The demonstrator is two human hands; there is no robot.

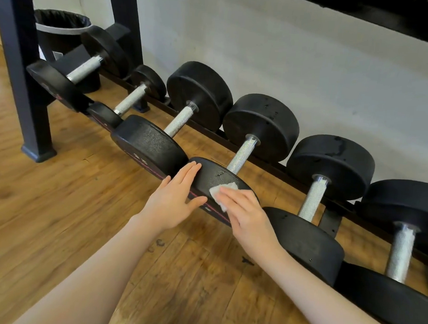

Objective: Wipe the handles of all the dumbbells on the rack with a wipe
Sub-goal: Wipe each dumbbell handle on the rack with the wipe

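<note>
Plainly, the main risk was that the wiping would land on the wrong part: the wipe [223, 193] lay on the black head of the fourth dumbbell [219, 179] from the left of the frame, not on its knurled handle [242, 155], so the handle could be passed over if the hands simply slid along the row of near heads. A second risk was rolling: the left hand [174, 199], at lower centre, rested flat with straight fingers against that same head, its grip wide and holding nothing, and a hard push from either side might turn the dumbbell in its cradle on the rack [270, 166]. The right hand [245, 213], just right of it, pressed the wipe down under extended fingers; whether the thumb pinched the cloth beneath could not be told. The wipe was small, white and crumpled, only a corner and an edge showing beyond the fingers, so it might bunch or slip out on the rough knurling. From left to right six dumbbells lay side by side across the low rack, black round heads with silver textured handles, and a lined bin [60, 27] stood behind at upper left.
</note>
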